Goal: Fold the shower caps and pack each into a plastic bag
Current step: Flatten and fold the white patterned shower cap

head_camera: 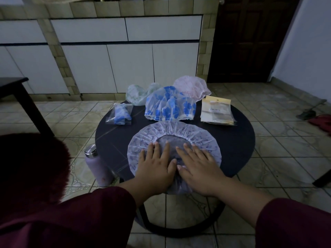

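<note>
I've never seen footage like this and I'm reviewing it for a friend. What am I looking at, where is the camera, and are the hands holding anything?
One picture, from a camera worn on a person's head, looking down. No machine: the left hand and right hand lie flat, pressing a purple-patterned white shower cap onto a round dark table; nothing is gripped. Behind lie a blue-flowered cap, a green cap, a pink cap, a bagged blue cap and a stack of empty plastic bags. A lilac bottle stands on the floor.

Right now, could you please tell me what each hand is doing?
Left hand: open, fingers flat, pressing on the purple shower cap.
Right hand: open, fingers flat, pressing on the same cap.
</note>
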